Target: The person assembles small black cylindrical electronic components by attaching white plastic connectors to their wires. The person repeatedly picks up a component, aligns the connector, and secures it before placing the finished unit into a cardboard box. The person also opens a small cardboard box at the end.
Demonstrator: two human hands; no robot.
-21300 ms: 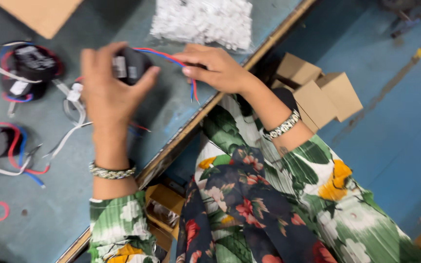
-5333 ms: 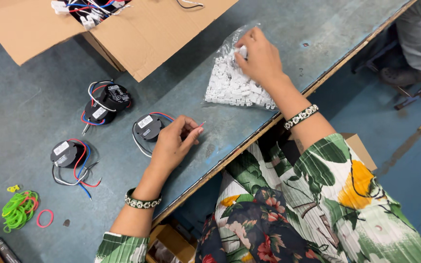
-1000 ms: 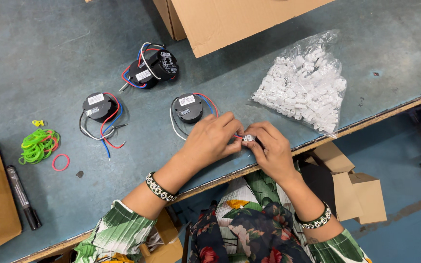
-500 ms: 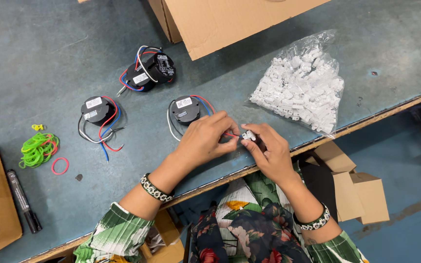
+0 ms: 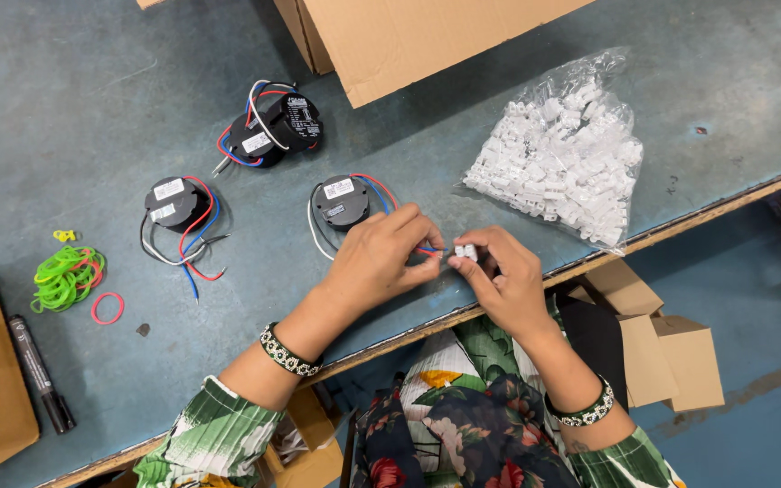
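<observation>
We hold a small white connector block just above the near table edge, pinched in the fingers of our right hand. Our left hand pinches the red and blue wire ends at the block's mouth. The wires run from the nearest black round module. In our judgement, the wire-insertion step is in hand; the next move calls for steady alignment. 2 more modules and a bag of white connectors lie beyond.

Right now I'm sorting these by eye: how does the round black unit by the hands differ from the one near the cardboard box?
The unit by the hands is a single puck lying flat; its wires run to the left hand and right hand. The unit near the box looks like two pucks together, its wires loose and untouched. Both are black, white-labelled, with red, blue and white wires.
</observation>
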